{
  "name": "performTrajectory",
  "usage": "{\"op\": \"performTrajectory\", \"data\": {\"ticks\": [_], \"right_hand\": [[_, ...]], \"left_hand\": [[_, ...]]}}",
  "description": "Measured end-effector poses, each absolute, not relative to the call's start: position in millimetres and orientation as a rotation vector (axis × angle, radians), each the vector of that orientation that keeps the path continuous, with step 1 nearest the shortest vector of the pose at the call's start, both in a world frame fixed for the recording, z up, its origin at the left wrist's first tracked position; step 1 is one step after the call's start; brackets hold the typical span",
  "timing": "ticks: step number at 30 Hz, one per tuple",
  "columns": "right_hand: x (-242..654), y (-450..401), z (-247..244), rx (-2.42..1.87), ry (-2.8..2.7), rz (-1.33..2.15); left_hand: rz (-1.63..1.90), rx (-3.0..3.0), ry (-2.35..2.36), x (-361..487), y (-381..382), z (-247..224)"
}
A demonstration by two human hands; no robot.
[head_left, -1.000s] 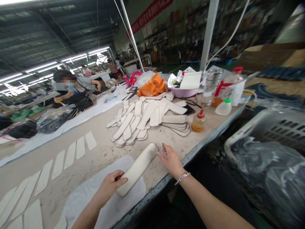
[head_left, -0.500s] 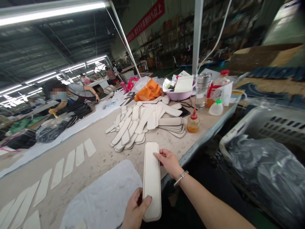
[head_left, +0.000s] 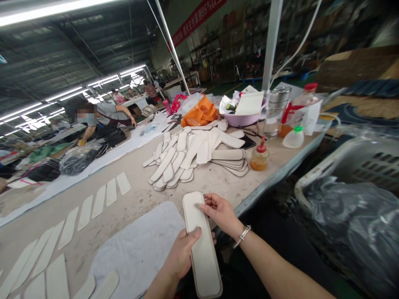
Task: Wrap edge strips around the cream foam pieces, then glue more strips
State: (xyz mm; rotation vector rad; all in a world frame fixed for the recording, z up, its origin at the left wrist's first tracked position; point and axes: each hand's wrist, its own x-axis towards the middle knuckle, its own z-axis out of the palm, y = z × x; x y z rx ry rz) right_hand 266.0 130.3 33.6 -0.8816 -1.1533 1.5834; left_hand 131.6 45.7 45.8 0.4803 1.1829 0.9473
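Observation:
A long cream strip with rounded corners and a darker edge (head_left: 204, 257) is held up near the table's front edge. My left hand (head_left: 184, 251) grips it around its left side, thumb on its face and fingertips showing past the right edge. At the strip's upper right, my right hand (head_left: 220, 211) pinches it between thumb and fingers; a silver bangle is on that wrist. Beyond lies a heap of similar strips (head_left: 174, 160). A white cloth (head_left: 137, 245) lies to the left, with rows of pale strips (head_left: 84, 212) beside it.
A red-capped glue bottle (head_left: 259, 157), a glass jar (head_left: 276, 112), a white squeeze bottle (head_left: 293, 138) and a purple bowl (head_left: 241, 120) stand at the back right. An orange bag (head_left: 201, 111) lies behind the heap. A grey basket (head_left: 338, 162) is at right; another person (head_left: 107, 112) works at left.
My left hand has moved up along the strip, which now tilts with its top to the left. My right hand still holds its upper part. The view has shifted slightly.

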Motion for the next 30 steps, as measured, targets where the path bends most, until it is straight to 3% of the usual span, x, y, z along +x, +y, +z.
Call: {"op": "performTrajectory", "data": {"ticks": [7, 16, 30], "right_hand": [[261, 134, 32, -1.038, -1.109, 1.584], [256, 127, 26, -1.050, -1.250, 1.552], [251, 125, 32, -0.944, -1.179, 1.609]], "left_hand": [[0.949, 0.491, 1.200, 138, 44, 45], [1.436, 0.544, 1.289, 135, 68, 53], [1.457, 0.597, 1.248, 131, 75, 51]]}}
